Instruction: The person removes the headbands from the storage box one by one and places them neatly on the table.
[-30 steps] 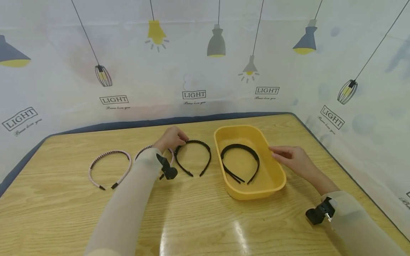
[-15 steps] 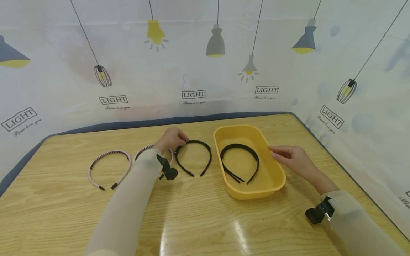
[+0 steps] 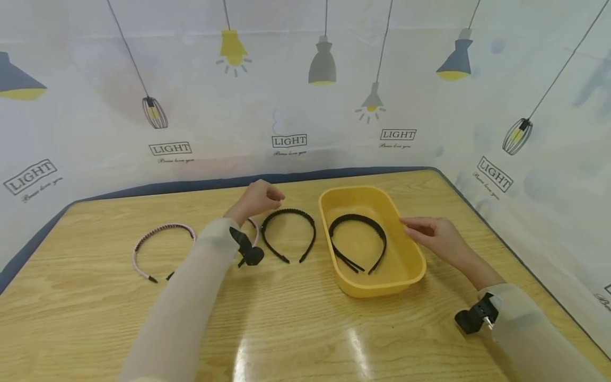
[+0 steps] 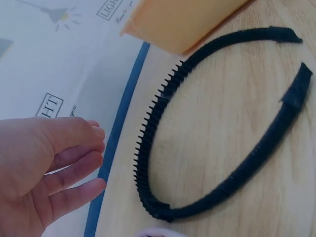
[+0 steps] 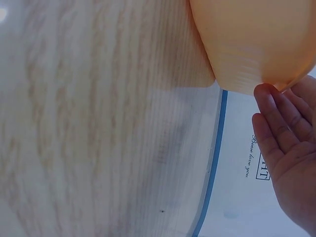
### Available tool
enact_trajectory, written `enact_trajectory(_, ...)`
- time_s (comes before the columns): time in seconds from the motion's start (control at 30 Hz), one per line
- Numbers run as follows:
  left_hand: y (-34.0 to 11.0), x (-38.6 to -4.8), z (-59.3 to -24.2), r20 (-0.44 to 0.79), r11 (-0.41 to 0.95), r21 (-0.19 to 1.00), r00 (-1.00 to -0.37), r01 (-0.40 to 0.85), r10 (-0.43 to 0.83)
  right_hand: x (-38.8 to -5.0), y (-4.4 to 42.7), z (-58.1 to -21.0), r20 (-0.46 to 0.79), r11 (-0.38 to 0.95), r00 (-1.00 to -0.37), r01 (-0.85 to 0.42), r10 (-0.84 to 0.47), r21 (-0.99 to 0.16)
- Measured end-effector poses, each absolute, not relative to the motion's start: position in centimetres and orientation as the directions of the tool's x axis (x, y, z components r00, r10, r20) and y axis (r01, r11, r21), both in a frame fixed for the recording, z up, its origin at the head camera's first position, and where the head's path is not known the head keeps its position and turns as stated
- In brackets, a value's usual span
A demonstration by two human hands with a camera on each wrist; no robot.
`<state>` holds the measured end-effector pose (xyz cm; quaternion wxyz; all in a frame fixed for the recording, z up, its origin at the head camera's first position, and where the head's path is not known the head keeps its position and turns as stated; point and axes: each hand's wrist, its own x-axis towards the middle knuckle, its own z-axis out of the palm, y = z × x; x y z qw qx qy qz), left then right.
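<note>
My left hand point(image 3: 258, 200) hovers just behind a black headband point(image 3: 293, 211) on the wooden table, its fingers loosely bent. In the left wrist view that hand stands apart from the toothed black band and holds nothing. To the right is a yellow plastic basin point(image 3: 410, 260) with a black headband point(image 3: 355, 217) inside; whether that is one band or more cannot be told. My right hand point(image 3: 441, 241) pinches the basin's right rim between thumb and fingers. A pink headband point(image 3: 258, 233) lies partly hidden under my left wrist.
Another pink headband point(image 3: 159, 228) lies farther left, partly covered by my left sleeve point(image 3: 191, 286). The wooden table point(image 3: 296, 329) ends at a dark blue edge along a printed backdrop point(image 3: 305, 106) behind and on the right.
My left hand has let go of the black headband's top and lifted slightly away toward the back. The headband stays on the table; my right hand and the basin have not moved noticeably.
</note>
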<state>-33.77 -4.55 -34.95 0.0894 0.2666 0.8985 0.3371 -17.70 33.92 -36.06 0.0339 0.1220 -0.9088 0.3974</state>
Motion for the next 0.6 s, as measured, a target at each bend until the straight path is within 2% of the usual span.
enact_trajectory(0.6, -1.2, -32.1, -32.4, 0.086, 0.522, 0.673, -0.756, 0.525, 0.649, -17.7, 33.8, -35.9, 0.162, 0.65, -0.968, -0.249, -0.191, -0.718)
